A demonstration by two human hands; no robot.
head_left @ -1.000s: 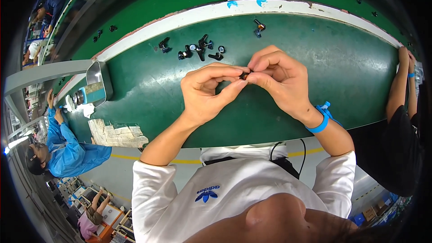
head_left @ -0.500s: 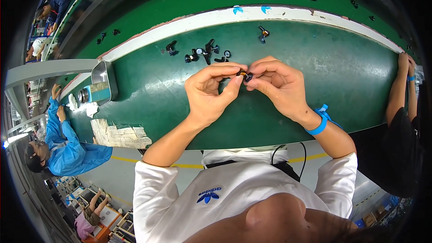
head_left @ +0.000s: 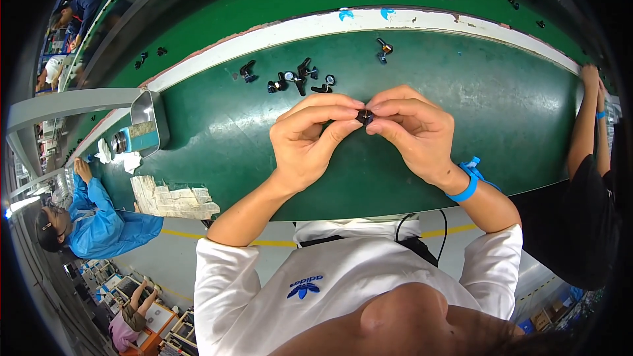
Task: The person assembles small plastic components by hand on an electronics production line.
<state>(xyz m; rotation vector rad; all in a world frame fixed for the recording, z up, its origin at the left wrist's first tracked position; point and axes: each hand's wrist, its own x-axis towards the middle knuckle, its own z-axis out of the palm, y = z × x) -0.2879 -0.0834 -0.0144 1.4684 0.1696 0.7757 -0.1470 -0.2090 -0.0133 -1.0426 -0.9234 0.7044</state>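
Observation:
My left hand (head_left: 304, 137) and my right hand (head_left: 417, 133) meet over the green worktop. Between their fingertips is a small, shiny black earbud (head_left: 364, 117), pinched from both sides and partly covered by the fingers. Just beyond my left hand lies a loose group of several black earbuds (head_left: 303, 69) with stems, some showing round silvery faces. One earbud (head_left: 248, 71) rests a little left of that group. Another earbud (head_left: 384, 50), with a coppery spot, lies by itself beyond my right hand.
A white rail (head_left: 290, 29) edges the worktop's far side; past it runs a green belt (head_left: 264, 3) carrying scattered earbuds. At left stand a metal tray (head_left: 158, 133) with a blue-labelled container and worn white tape (head_left: 173, 199). Co-workers sit at both sides, one in a blue coat (head_left: 109, 224).
The earbud has been turned between my fingertips, its coppery part now less visible, and my right fingers shifted slightly. Earbuds on the far belt moved left. The blue-coated co-worker's hands have come together.

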